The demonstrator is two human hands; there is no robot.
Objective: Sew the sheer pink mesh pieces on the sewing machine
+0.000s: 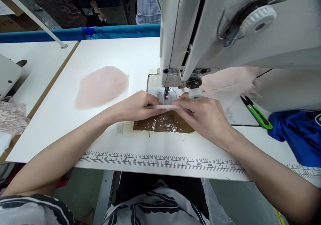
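Note:
Both of my hands pinch a narrow pale pink strip (167, 107), which looks like elastic or folded fabric, in front of the sewing machine's presser foot (166, 92). My left hand (144, 106) grips its left end, fingers curled. On the other side my right hand (198, 109) holds the right end, close to the machine's white knob (195, 93). Between the hands the strip is stretched nearly straight, above the taped brown patch (163, 124). A pale pink fabric piece (102, 87) lies flat to the left. More pink fabric (229, 81) rests behind my right hand.
Green thread snips (257, 113) and a blue cloth (297, 134) lie to the right. The sewing machine head (185, 34) overhangs the work area. A printed ruler (150, 159) runs along the table's front edge. Bundled pale strips (13, 116) sit at far left. Other people are beyond the table.

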